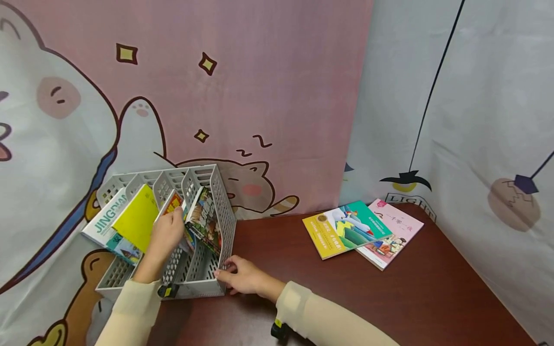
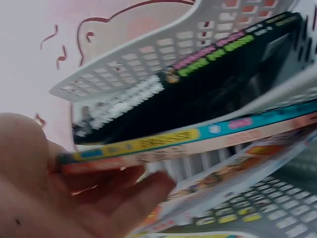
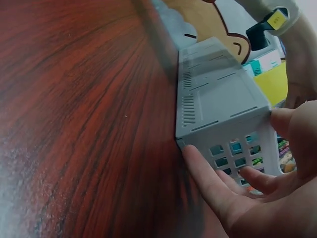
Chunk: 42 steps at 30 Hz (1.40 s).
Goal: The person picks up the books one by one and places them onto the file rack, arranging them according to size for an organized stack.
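A white perforated magazine rack [image 1: 201, 288] with several slots stands on the table's left side. My left hand [image 1: 169, 233] pinches a thin book [image 2: 183, 141] with a yellow and blue spine, tilted inside a slot. Just right of it a dark-covered book [image 1: 205, 218] leans in the end slot. To the left are a yellow book [image 1: 137, 218] and a white book marked JINGDIAN [image 1: 106, 223]. My right hand [image 1: 244, 276] holds the rack's front right corner, thumb on the upper edge and fingers against the side wall [image 3: 223, 158].
On the table's right side, a green and yellow book [image 1: 346, 228] overlaps a pink book [image 1: 400, 221]. Printed curtains [image 1: 277, 96] hang behind the brown table [image 1: 268, 235].
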Available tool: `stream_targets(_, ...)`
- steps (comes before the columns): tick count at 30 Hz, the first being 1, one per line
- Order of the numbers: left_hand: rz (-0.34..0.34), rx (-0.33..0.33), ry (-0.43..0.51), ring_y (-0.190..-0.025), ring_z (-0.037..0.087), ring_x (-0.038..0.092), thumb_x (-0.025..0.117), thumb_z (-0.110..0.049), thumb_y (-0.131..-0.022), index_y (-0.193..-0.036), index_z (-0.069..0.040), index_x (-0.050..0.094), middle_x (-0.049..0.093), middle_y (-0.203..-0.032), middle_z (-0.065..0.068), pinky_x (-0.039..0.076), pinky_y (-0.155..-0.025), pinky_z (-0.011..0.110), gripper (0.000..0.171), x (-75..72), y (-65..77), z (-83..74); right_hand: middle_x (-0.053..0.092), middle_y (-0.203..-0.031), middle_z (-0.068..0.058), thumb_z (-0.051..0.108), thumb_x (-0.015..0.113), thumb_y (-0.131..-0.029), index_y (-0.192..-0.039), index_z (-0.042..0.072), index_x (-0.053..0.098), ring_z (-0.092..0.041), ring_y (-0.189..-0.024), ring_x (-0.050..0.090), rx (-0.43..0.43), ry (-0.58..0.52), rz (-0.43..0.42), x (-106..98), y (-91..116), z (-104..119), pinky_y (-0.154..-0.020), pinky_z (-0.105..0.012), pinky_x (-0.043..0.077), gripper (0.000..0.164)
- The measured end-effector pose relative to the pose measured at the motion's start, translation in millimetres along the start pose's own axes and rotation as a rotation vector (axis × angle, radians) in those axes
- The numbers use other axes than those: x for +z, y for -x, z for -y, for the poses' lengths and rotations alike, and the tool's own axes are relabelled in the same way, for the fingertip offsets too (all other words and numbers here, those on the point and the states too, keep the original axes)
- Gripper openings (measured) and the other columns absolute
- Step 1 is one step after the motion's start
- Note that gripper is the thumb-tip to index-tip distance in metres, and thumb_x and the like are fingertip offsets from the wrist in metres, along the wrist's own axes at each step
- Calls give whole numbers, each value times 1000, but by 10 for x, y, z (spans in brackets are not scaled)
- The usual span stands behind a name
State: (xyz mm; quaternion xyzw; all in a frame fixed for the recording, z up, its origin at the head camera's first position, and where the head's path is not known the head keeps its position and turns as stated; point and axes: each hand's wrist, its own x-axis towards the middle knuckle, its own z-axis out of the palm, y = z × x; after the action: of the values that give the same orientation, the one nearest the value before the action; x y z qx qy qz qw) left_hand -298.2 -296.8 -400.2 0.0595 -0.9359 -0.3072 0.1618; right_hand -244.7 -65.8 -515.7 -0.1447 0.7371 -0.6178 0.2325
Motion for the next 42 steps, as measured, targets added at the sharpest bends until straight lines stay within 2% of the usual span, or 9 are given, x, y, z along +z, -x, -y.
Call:
stream_targets(3,-145,119,-39,-64,41,55,33,-40,-120,-77,-4,62,60,-71,18,46,-63,49,63,-5,96,-105,74,-125,-17,27,71,-110,-145,1,60,-42,-100,79,-3,-46,21,-73,62,12,-81,-55,69,45)
stream_targets(7,-318,310,-68,-100,50,76,54,-23,-115,-115,3,81,80,-118,24,59,-85,65,38,18,246,-300,75,-127,-22,22,67,-111,-140,2,63,-50,-105,77,-21,-70,53,-276,164,46,-84,-57,68,36)
stream_targets(9,-356,378,-38,-111,48,77,60,-19,-112,-122,2,81,80,-128,22,59,-93,67,32,41,318,-412,75,-126,-24,21,67,-110,-135,4,66,-51,-105,77,-31,-54,57,-404,220,66,-85,-58,68,31)
stream_targets(14,-339,483,98,-94,35,79,65,-16,-110,-107,-4,85,84,-106,13,61,-85,56,23,185,489,-661,75,-120,-27,19,67,-110,-127,5,72,-46,-100,80,-48,35,48,-754,333,55,-83,-56,69,22)
stream_targets(19,-167,508,160,-78,16,76,70,-19,-108,-105,-12,87,85,-97,2,62,-72,40,18,481,671,-908,76,-116,-27,20,62,-114,-125,1,74,-35,-94,81,-50,157,16,-1182,420,7,-82,-53,69,25)
stream_targets(27,187,450,188,-90,11,79,70,-29,-109,-116,-18,86,86,-102,-6,65,-84,37,20,1178,846,-1135,78,-114,-23,20,59,-115,-125,0,75,-35,-93,81,-5,279,-164,-2006,550,-39,-83,-50,70,27)
stream_targets(35,583,191,443,-87,32,83,62,-31,-114,-128,-11,79,85,-108,13,66,-69,34,30,1775,753,-1286,77,-122,-25,22,54,-116,-135,-5,70,-34,-97,80,51,479,-351,-2855,701,-56,-81,-42,68,37)
stream_targets(39,674,66,527,-92,36,83,63,-28,-113,-135,-2,74,82,-117,22,69,-72,39,36,2032,711,-1388,76,-130,-23,28,50,-116,-140,-3,69,-31,-104,74,117,645,-422,-3198,799,-54,-85,-41,62,44)
stream_targets(42,671,74,459,-81,28,81,64,-29,-113,-140,-2,72,82,-108,19,67,-68,36,39,2205,715,-1482,74,-134,-24,30,49,-115,-142,-2,69,-30,-106,69,152,763,-459,-3411,877,-72,-90,-46,58,47)
